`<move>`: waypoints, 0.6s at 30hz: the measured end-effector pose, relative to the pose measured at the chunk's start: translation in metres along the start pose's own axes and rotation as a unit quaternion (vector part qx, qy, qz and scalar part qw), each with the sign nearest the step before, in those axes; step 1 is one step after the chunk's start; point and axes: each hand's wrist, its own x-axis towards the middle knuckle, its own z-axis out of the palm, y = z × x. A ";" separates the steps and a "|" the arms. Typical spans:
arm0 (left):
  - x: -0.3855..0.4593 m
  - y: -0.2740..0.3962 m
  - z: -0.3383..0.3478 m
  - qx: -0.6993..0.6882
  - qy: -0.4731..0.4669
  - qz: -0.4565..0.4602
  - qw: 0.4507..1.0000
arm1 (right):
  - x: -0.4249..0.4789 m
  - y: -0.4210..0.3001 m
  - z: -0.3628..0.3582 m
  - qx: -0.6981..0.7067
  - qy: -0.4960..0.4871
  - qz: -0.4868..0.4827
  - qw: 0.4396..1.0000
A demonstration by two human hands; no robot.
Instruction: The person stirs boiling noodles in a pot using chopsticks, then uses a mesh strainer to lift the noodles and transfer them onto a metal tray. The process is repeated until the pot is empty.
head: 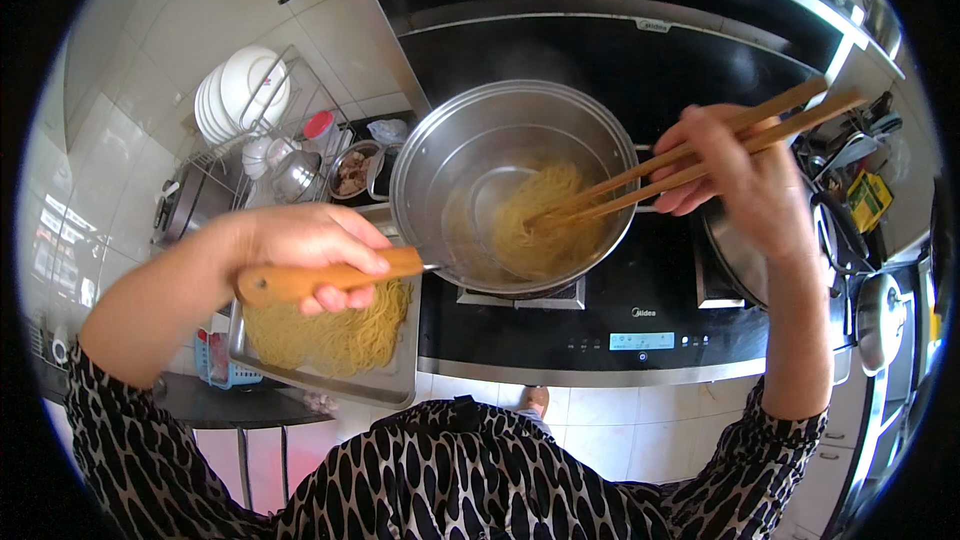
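Note:
A large steel pot (431, 165) stands on the gas stove, with yellow noodles (536, 214) in the liquid inside. My right hand (724, 165) holds a pair of long wooden chopsticks (652, 172); their tips are in the noodles. My left hand (322, 255) is closed around the wooden handle (337, 275) of a utensil whose metal shaft reaches over the pot's left rim; its far end cannot be made out. Below my left hand lies a metal tray (405, 382) with more yellow noodles (345, 337) spread on it.
A wire dish rack (315, 90) with white plates (255, 90) stands at the back left, beside a metal bowl of meat pieces (352, 172). A wide pan (739, 247) sits on the right burner. A blue basket (225, 371) is left of the tray. A foot shows below the stove's front edge.

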 end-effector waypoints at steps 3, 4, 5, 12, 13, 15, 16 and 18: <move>0.007 -0.005 0.015 -0.050 0.009 0.029 0.998 | 0.013 -0.006 -0.020 -0.098 0.050 -0.084 0.990; 0.007 -0.006 0.016 -0.060 0.014 0.037 0.997 | 0.021 -0.006 -0.018 -0.110 0.036 -0.114 0.987; 0.009 -0.007 0.013 -0.056 0.012 0.042 0.997 | 0.028 -0.007 -0.006 -0.112 0.018 -0.116 0.987; 0.012 0.005 0.003 -0.046 0.026 0.036 0.998 | 0.068 0.027 0.020 -0.263 -0.132 -0.075 0.953; 0.014 0.003 0.002 -0.051 0.021 0.033 0.998 | 0.063 0.025 0.010 -0.242 -0.136 -0.069 0.958; 0.019 0.001 0.003 -0.058 0.009 0.028 0.998 | 0.051 0.020 -0.003 -0.151 -0.120 -0.033 0.981; 0.020 -0.002 0.007 -0.063 0.002 0.027 0.998 | 0.043 0.014 -0.006 -0.135 -0.122 -0.015 0.983; 0.023 -0.012 0.012 -0.077 -0.008 0.027 0.997 | 0.027 0.012 -0.006 -0.121 -0.112 0.010 0.986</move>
